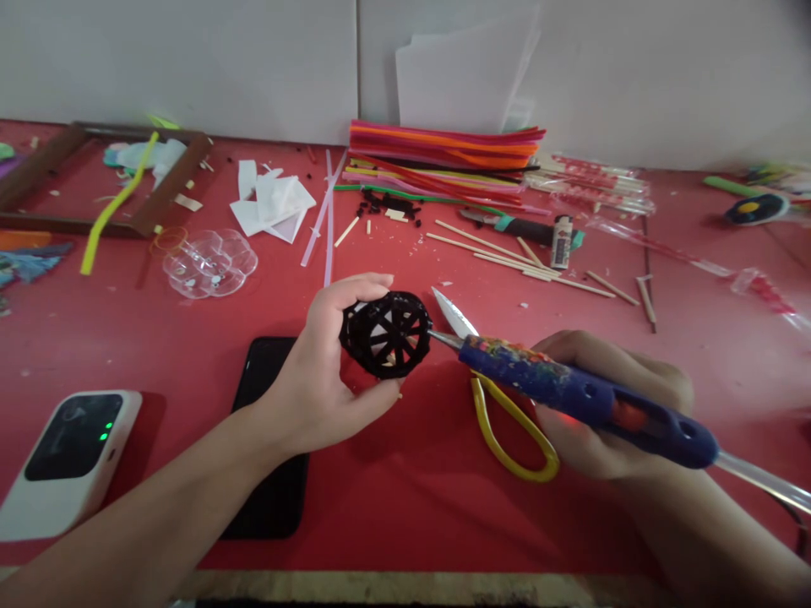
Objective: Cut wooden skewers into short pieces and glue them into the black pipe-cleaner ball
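Observation:
My left hand (323, 371) grips a small black spoked wheel-shaped piece (396, 335) between thumb and fingers, its spoked face turned toward me and to the right. My right hand (608, 405) is closed round a blue hot glue gun (538, 371), stained with paint or glue. A clear glue stick (764, 481) sticks out of its rear end. The gun's metal nozzle touches, or almost touches, the right rim of the black piece. Beneath the gun lie scissors (516, 443) with yellow handles, partly hidden by it and my right hand.
A black phone (272, 498) lies under my left forearm, beside a white device (69, 464) with green lights. Farther back are pipe cleaners (443, 148), wooden sticks (525, 262), a lighter (561, 242), paper scraps (275, 203), a clear flower-shaped tray (212, 262) and a brown frame (136, 228).

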`<state>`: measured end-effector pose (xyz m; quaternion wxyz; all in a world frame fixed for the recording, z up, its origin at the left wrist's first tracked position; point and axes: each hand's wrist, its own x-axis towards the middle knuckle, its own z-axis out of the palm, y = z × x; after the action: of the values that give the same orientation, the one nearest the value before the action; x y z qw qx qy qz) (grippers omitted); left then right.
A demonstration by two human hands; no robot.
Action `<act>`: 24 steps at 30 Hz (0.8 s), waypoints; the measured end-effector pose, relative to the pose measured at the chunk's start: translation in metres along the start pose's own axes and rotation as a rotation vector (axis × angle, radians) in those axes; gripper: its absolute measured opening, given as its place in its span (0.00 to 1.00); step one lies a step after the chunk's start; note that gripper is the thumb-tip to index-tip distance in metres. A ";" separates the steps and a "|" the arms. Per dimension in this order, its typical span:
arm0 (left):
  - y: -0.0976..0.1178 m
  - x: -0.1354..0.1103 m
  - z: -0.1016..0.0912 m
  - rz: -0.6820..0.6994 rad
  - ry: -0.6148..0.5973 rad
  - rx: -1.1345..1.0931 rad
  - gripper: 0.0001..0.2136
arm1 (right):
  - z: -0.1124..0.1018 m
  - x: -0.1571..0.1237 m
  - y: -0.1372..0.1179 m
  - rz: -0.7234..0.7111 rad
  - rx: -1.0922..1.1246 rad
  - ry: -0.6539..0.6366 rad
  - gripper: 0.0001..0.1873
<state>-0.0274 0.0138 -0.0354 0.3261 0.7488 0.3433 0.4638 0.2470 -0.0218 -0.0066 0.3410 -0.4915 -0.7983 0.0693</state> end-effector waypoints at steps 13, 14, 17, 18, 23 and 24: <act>0.000 0.000 0.000 -0.006 -0.007 -0.006 0.35 | 0.001 0.005 -0.002 -0.028 -0.028 0.015 0.04; 0.000 0.000 0.000 -0.006 -0.007 -0.005 0.35 | 0.001 0.005 -0.002 -0.032 -0.027 0.009 0.04; 0.000 0.000 0.000 -0.011 -0.006 -0.002 0.35 | 0.000 0.005 -0.002 -0.030 -0.021 -0.005 0.04; 0.000 0.000 0.000 -0.013 -0.007 -0.001 0.35 | 0.000 0.005 -0.002 -0.021 -0.024 -0.011 0.04; 0.000 -0.001 0.000 -0.014 -0.005 -0.003 0.36 | -0.001 0.005 -0.004 -0.021 -0.005 -0.021 0.08; 0.000 -0.001 0.000 -0.016 -0.004 -0.004 0.36 | -0.001 0.006 -0.005 -0.025 -0.002 -0.015 0.08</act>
<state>-0.0276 0.0133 -0.0362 0.3321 0.7463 0.3476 0.4603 0.2423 -0.0194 -0.0005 0.3355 -0.4815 -0.8068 0.0679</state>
